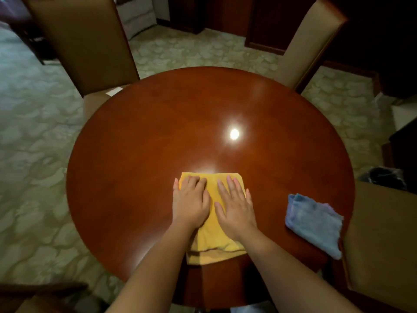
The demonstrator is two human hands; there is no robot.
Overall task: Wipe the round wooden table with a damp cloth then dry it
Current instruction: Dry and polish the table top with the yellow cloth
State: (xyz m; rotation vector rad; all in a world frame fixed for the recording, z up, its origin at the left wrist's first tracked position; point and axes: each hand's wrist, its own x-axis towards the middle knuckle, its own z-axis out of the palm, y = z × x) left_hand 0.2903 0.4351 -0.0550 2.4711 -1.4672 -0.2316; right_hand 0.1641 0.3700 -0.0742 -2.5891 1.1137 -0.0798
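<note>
1. Yellow cloth (pixel 215 236) lies on the table (pixel 158 123) at its near edge, long axis running near to far.
2. Left hand (pixel 190 201) and right hand (pixel 234 205) press it flat, fingers straight, side by side.
3. Unwiped wood probably lies far; blue cloth (pixel 313 224) waits right, nearer the right hand.

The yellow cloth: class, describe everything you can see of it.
The yellow cloth looks like soft towelling, folded into a rough rectangle. It lies flat on the near part of the round wooden table, its near end hanging over the edge. The left hand and right hand press on it side by side, fingers straight.
</note>
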